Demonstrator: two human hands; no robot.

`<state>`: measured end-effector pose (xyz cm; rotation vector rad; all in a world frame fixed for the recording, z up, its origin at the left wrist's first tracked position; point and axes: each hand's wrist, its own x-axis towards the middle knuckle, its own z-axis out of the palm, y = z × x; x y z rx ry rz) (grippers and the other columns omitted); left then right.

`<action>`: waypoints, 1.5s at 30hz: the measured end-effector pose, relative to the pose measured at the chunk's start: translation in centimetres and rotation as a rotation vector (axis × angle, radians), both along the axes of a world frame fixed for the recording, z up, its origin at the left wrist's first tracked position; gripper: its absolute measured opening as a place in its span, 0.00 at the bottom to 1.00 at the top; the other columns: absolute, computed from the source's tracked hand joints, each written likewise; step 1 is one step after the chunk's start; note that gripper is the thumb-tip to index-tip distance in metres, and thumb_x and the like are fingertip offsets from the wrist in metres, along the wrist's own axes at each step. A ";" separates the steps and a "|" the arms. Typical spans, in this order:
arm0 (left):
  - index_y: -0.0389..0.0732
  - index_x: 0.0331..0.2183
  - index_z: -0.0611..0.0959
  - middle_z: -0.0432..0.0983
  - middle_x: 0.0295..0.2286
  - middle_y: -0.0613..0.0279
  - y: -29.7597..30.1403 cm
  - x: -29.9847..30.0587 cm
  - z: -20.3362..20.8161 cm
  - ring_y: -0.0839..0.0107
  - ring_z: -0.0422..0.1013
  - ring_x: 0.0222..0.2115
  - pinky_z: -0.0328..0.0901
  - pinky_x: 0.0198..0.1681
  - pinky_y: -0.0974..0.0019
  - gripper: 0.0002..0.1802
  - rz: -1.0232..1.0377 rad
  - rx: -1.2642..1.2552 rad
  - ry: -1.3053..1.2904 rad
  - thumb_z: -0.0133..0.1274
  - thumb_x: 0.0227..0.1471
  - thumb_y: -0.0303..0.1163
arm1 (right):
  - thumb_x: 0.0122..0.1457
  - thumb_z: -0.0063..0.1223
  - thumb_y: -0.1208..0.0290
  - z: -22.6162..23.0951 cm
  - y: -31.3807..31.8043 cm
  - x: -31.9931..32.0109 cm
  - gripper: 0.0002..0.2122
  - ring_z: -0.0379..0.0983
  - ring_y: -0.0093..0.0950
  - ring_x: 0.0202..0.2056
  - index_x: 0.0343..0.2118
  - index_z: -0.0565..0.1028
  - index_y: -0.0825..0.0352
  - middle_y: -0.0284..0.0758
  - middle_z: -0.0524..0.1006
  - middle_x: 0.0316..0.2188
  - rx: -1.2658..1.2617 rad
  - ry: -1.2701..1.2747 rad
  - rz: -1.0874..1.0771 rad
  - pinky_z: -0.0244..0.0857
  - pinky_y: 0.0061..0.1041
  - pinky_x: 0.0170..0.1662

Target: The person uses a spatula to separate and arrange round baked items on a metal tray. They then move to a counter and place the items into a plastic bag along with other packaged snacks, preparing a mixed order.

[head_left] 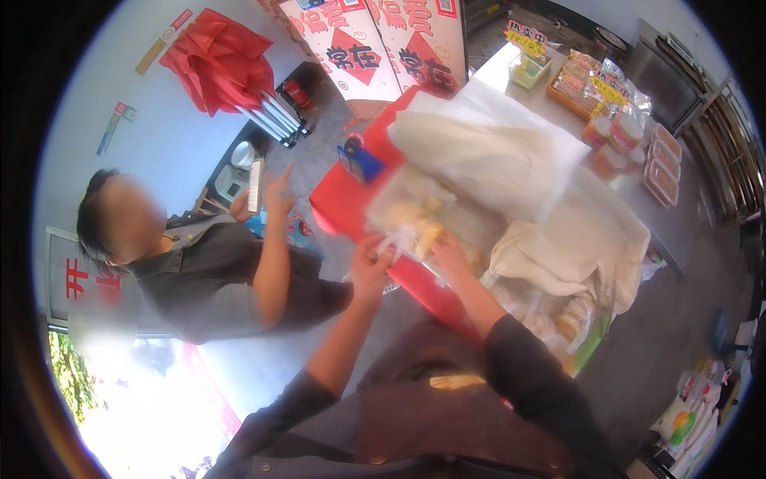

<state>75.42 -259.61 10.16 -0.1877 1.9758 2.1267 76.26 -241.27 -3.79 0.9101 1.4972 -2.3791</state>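
My left hand [371, 267] is closed on the gathered edge of a thin clear plastic bag [399, 241], over the near side of a red-covered table. Beside it, the fingers of my right hand [449, 255] are bent against a pale yellow piece of food [428, 234]; blur hides whether they grip the food or the bag. More pale food [407, 211] lies just beyond both hands under clear plastic. A cream cloth [455, 156] is bunched on the table's far side, and another cream cloth [566, 255] covers goods at the right.
A person in dark clothes [231, 271] stands close at the left, holding a phone-like object [255, 185]. A blue stand [361, 164] occupies the red table's [339, 191] left corner. Tubs [626, 132], trays [662, 164] and packaged snacks [582, 84] sit on the metal counter at the right.
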 end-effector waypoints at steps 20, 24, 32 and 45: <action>0.37 0.47 0.82 0.78 0.42 0.58 4.2 -1.4 -3.4 0.67 0.74 0.44 0.68 0.51 0.64 0.18 -0.407 -0.361 0.425 0.61 0.52 0.21 | 0.66 0.58 0.71 0.5 14.6 21.3 0.14 0.83 0.27 0.37 0.52 0.80 0.72 0.38 0.84 0.39 0.672 -0.081 -0.395 0.76 0.26 0.42; 0.38 0.49 0.82 0.74 0.45 0.51 6.3 -0.8 -1.6 0.54 0.70 0.47 0.64 0.55 0.56 0.24 -0.133 -0.718 0.744 0.61 0.47 0.23 | 0.66 0.58 0.72 1.7 17.2 27.0 0.12 0.83 0.25 0.36 0.49 0.80 0.72 0.37 0.84 0.37 0.562 -0.048 -0.598 0.76 0.24 0.40; 0.40 0.47 0.82 0.72 0.50 0.47 13.8 -0.3 4.6 0.48 0.68 0.52 0.63 0.58 0.49 0.24 -0.179 -0.697 1.146 0.61 0.43 0.21 | 0.66 0.56 0.74 0.5 24.3 30.2 0.11 0.81 0.23 0.34 0.47 0.81 0.72 0.36 0.84 0.34 0.538 -0.057 -0.593 0.75 0.23 0.38; 0.34 0.36 0.86 0.84 0.31 0.52 57.4 -28.1 -4.1 0.63 0.81 0.29 0.77 0.35 0.63 0.11 -0.787 -0.340 0.426 0.63 0.55 0.33 | 0.59 0.64 0.73 5.6 29.2 28.7 0.16 0.80 0.39 0.45 0.49 0.80 0.73 0.42 0.81 0.43 1.301 -0.424 -0.376 0.72 0.37 0.52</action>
